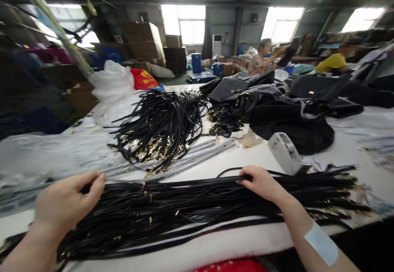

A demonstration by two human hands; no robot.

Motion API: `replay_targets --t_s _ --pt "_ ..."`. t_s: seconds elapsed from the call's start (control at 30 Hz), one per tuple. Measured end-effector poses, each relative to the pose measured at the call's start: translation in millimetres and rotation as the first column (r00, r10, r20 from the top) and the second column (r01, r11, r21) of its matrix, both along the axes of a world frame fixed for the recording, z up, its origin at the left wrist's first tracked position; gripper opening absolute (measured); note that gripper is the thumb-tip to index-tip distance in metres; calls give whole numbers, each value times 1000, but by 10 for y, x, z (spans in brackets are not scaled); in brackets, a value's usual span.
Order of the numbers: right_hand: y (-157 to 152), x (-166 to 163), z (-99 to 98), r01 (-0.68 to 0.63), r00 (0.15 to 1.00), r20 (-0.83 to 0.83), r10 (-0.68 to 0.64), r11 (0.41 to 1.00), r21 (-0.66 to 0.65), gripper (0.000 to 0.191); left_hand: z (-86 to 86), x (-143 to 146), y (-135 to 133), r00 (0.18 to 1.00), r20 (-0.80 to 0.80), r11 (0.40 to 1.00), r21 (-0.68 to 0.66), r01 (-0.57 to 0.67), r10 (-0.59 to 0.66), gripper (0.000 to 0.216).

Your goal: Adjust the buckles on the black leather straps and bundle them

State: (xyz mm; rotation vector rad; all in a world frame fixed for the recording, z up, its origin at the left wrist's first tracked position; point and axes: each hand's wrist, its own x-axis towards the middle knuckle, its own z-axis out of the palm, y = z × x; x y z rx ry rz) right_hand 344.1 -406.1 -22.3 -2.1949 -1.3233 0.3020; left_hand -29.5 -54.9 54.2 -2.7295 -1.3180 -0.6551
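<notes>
A worker's right hand [261,183] pinches into the slim black leather-like straps [191,200] massed in front of the white plastic tape dispenser [282,152] on a white bench [240,239]; the left hand [64,202] curls nearly closed, its hold unclear. Keeping straps taut should limit tangles. Well behind and left of the dispenser, brown cardboard boxes [143,42] hide their contents.

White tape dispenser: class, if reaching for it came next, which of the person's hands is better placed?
Probably the right hand: it is near the white tape dispenser, with the left hand far off. Both appear to hold black straps, though.
</notes>
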Motion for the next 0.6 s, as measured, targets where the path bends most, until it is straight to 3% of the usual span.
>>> replay_targets --t_s 0.1,0.17,0.27,0.37,0.5,0.6 --pt "0 112 -172 -34 999 -2 34 999 -24 14 33 -8 50 971 -238 996 91 26 -4 36" --pt "32 141 -252 -40 999 14 40 999 -2 20 -23 114 71 975 -212 993 86 82 -62 34" --pt "121 87 -284 -56 998 25 55 996 69 26 -181 510 49 976 -130 978 -141 156 -174 39" --pt "192 -57 -233 -110 994 4 111 987 115 25 -396 1064 -5 952 -174 940 -278 198 -252 32" --pt "131 -232 -182 -182 979 -80 189 980 81 19 -715 1671 -58 936 -270 914 -392 107 -226 26" --pt "18 -275 -219 -169 976 -125 179 982 86 11 -905 1883 -102 932 -307 906 -421 46 -191 26"
